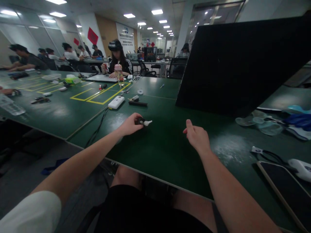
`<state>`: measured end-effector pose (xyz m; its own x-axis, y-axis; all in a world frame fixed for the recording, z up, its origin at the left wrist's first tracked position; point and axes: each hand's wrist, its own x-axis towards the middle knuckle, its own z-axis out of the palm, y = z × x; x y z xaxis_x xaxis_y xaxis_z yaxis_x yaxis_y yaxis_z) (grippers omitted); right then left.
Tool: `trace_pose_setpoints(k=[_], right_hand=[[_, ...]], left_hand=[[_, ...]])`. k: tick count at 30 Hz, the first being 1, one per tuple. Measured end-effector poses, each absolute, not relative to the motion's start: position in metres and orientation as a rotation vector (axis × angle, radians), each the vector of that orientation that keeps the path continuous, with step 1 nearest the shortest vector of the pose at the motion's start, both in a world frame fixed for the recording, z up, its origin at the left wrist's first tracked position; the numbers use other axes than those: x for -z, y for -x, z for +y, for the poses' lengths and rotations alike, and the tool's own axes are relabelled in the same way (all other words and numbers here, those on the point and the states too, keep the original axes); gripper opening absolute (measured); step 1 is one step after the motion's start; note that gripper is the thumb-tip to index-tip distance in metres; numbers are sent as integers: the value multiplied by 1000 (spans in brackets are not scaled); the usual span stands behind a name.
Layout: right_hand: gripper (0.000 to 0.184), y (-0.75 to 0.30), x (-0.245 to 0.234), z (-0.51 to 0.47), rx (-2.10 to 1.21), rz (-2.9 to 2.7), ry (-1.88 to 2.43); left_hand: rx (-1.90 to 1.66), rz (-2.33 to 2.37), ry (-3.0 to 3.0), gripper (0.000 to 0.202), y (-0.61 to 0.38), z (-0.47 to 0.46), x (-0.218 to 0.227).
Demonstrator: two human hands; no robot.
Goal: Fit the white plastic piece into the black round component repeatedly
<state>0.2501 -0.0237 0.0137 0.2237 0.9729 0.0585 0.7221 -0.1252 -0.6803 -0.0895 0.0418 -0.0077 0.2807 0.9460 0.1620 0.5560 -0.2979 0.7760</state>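
My left hand [132, 124] is closed round a small dark object with a white pointed tip [147, 123], perhaps a little nozzle bottle; its body is partly covered by my fingers. The white tip points right, just over the green tabletop [155, 152]. To the right, apart from it, my right hand [197, 136] is loosely closed, fingers curled and thumb raised, with nothing showing in it. Beyond my left hand lie a dark flat bar [138, 104], a small metallic cylinder [135, 98] and a white roll of tape [140, 92].
A large black panel [233, 68] stands at the back right. A white power bank [116, 102] with a cable lies left. At right are clear goggles [268, 126] and a phone [286, 191]. Across the table sits a person [119, 61] behind a pink-capped bottle [119, 74].
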Motion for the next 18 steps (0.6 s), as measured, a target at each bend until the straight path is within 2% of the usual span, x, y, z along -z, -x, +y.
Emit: trace_pose_setpoints(k=[6, 13, 16, 18], right_hand=[[79, -252, -4, -18, -601, -1599, 1933], [78, -253, -3, -17, -637, -1650, 1987], [77, -251, -5, -17, -642, -1660, 2026], [76, -251, -5, -17, -647, -1668, 2025]], left_hand=[[-858, 1645, -2309, 49, 154, 47, -6], [-667, 1523, -2810, 47, 176, 47, -17], [-794, 1698, -2700, 48, 183, 52, -12], [-989, 1897, -2380, 50, 186, 60, -4]])
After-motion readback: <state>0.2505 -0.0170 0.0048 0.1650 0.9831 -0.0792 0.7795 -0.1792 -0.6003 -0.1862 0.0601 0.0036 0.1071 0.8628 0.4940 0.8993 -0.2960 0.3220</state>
